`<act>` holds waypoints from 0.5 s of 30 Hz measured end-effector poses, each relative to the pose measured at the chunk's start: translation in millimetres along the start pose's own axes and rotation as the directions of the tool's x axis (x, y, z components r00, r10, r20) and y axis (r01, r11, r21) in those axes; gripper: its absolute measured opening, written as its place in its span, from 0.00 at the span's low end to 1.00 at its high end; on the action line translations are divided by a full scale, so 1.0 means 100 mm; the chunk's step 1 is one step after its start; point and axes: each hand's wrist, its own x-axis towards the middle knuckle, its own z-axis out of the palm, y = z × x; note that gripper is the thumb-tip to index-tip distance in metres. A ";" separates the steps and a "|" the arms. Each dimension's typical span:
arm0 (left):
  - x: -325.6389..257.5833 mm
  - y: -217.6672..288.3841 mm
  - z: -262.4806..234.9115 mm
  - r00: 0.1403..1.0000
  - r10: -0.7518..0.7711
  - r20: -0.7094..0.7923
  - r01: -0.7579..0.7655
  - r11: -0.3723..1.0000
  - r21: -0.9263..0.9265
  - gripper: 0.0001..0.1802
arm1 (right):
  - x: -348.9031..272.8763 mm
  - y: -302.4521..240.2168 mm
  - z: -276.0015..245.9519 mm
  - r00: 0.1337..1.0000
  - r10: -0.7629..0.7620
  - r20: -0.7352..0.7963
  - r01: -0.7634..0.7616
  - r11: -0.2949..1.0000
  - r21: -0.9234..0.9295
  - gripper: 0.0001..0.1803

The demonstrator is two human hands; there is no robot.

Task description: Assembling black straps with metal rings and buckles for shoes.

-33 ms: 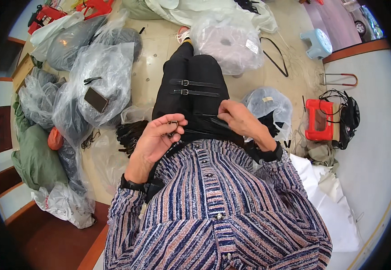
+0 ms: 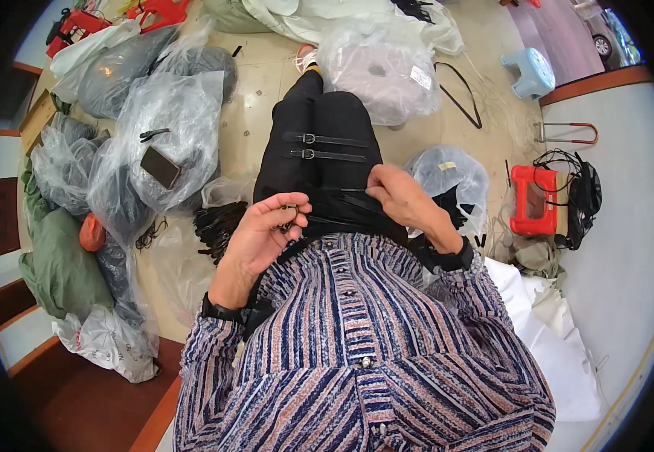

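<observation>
1. Black strap [image 2: 342,202] is stretched across the lap between both hands, its end with a small metal buckle [image 2: 291,209] lying at the left fingertips.
2. The left hand [image 2: 263,230] is curled narrow, and the buckle end is pinched between thumb and bent fingers; a dark band is worn at that wrist.
3. The right hand [image 2: 406,200] is closed on the other part of the strap, with the fingertips pressed down onto the black cloth and a black watch [image 2: 447,256] seen at the wrist.
4. Against the other picture, no shift can be made out: both hands, the strap and the buckle are found in the same places with the same grips, so the strap is judged to be held mid-handling rather than set down or newly picked up.
5. Beneath the hands, black trousers [image 2: 319,113] are seen on the outstretched leg, and two buckled straps [image 2: 323,147] are laid across them, side by side.
6. Just left of the leg, a heap of loose black straps [image 2: 218,222] is spread on the floor.
7. Further out, clear plastic bags [image 2: 169,128] filled with dark goods are piled on the left, and a phone [image 2: 161,167] is rested on one of them.
8. On the right, a smaller bag [image 2: 447,177], a red box [image 2: 532,200] and a pale blue stool [image 2: 530,71] are placed well apart from the hands.
</observation>
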 end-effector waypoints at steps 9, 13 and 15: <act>-0.07 -0.07 0.04 0.996 -0.052 -0.069 0.051 0.999 -0.010 0.13 | -0.16 -0.15 -0.15 0.963 0.147 0.225 -0.251 0.789 0.561 0.08; -0.08 -0.09 0.06 0.997 -0.024 -0.074 0.022 0.999 -0.025 0.13 | -0.27 -0.19 -0.08 0.998 -0.041 0.040 0.019 0.897 0.443 0.11; -0.10 -0.08 0.05 0.997 0.002 -0.073 -0.005 0.999 -0.040 0.13 | -0.33 -0.20 -0.02 0.998 -0.042 0.046 0.018 0.899 0.438 0.11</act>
